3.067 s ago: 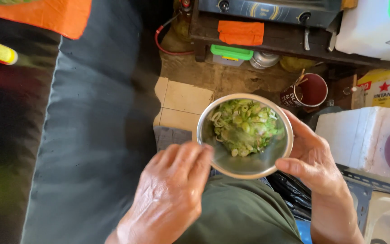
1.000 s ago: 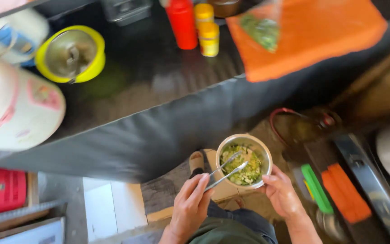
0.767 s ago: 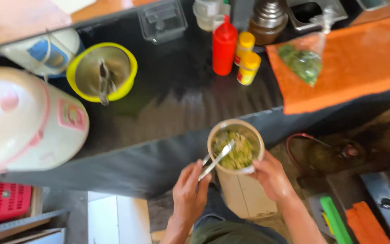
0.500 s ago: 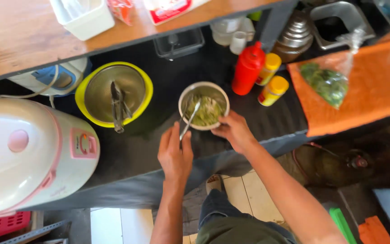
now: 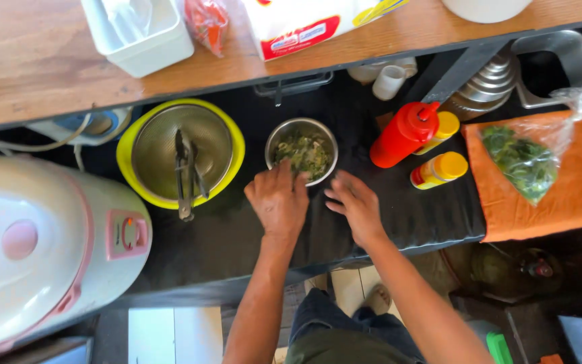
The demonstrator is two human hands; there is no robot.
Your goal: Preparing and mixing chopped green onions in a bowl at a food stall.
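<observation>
We steady the steel bowl of chopped greens on the desk; left hand fingertips touching its rim, right hand spread beside it, both holding nothing.

Steel bowl of green, red bottle, orange cloth

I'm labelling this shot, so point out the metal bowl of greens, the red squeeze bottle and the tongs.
Metal bowl (image 5: 277, 138): head view, on its left rim.
Red bottle (image 5: 399, 140): head view, on its body.
Tongs (image 5: 184, 172): head view, on the arms, lying in the strainer.
</observation>
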